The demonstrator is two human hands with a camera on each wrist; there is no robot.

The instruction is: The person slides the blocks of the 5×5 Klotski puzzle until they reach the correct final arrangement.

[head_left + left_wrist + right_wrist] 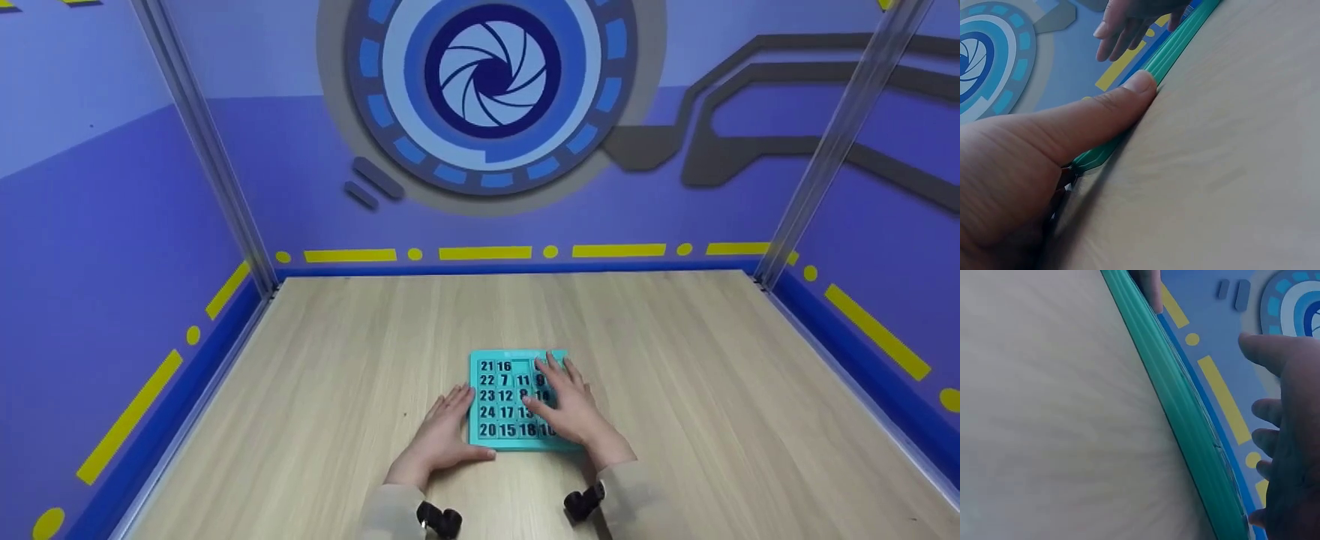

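Observation:
A turquoise number slide puzzle (496,405) lies flat on the wooden table, its black-numbered tiles facing up. One tile slot is vacant in the top row, right of the 16. My left hand (441,436) rests at the near left corner, fingers along the left side and the straight thumb (1100,115) against the front edge. Over the right part of the board is my right hand (576,409), fingers spread, covering the right-hand tiles. In the right wrist view, the right hand's thumb and fingertips (1264,410) show above the puzzle's front edge (1174,405).
The pale wooden table (337,345) extends around the puzzle. Blue panels (255,165) with yellow markings stand at the back and both sides, joined by metal posts (206,142). Small black devices (439,519) sit at both wrists.

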